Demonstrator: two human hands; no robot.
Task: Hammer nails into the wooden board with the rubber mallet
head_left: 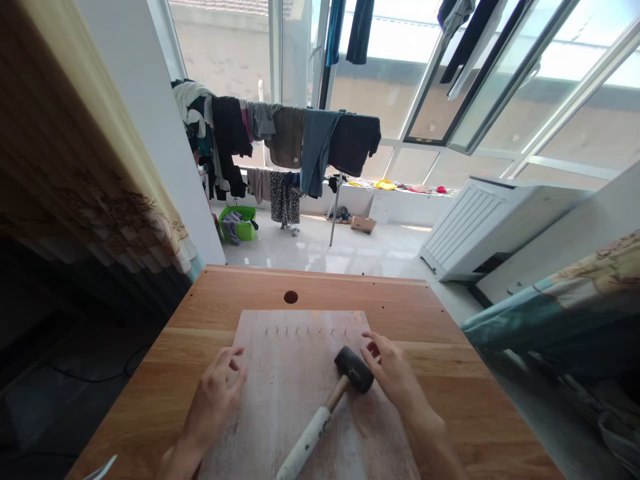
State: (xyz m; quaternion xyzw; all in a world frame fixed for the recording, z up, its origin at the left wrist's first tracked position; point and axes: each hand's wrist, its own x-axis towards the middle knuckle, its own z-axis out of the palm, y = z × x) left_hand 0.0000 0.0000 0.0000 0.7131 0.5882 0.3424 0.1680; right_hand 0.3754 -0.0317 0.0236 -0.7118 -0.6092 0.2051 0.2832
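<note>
A pale wooden board point(285, 387) lies on the wooden table point(175, 360). Several nails point(309, 331) stand in a row near its far edge, some of them leaning. On the board rests a mallet point(354, 370) with a black head and a partly white handle, angled toward the near edge. My left hand point(217, 390) is at the board's left edge, its fingers apart and curved, holding nothing. At the right edge, close to the mallet head, my right hand point(393, 367) is also open with bent fingers and nothing in its grasp.
The table has a round hole point(291, 297) near its far edge. Beyond stand a rack of hanging clothes point(287, 137), a green basket point(245, 230) and a white cabinet point(480, 227). Curtains hang on both sides. A shiny object point(103, 469) shows at the lower left.
</note>
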